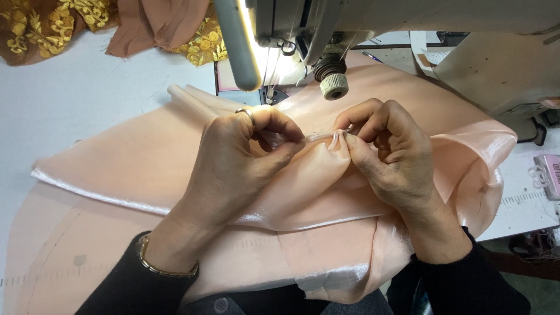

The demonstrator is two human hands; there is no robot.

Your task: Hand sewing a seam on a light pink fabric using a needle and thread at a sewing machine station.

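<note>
A sheet of shiny peach satin fabric (122,169) lies spread over the white sewing table and drapes toward me. My left hand (233,160), with a ring and a gold bracelet, pinches a raised fold of the fabric between thumb and fingers. My right hand (388,149) pinches the same folded edge (326,140) just to the right, so the two hands nearly touch. Both hands sit just in front of the sewing machine's needle area (280,73).
The cream sewing machine body (501,64) fills the upper right, with a knurled knob (333,86) and a lit lamp bar (239,44) above the fabric. Brown fabric with gold embroidery (52,23) and a plain peach-brown cloth (157,23) lie at the back left.
</note>
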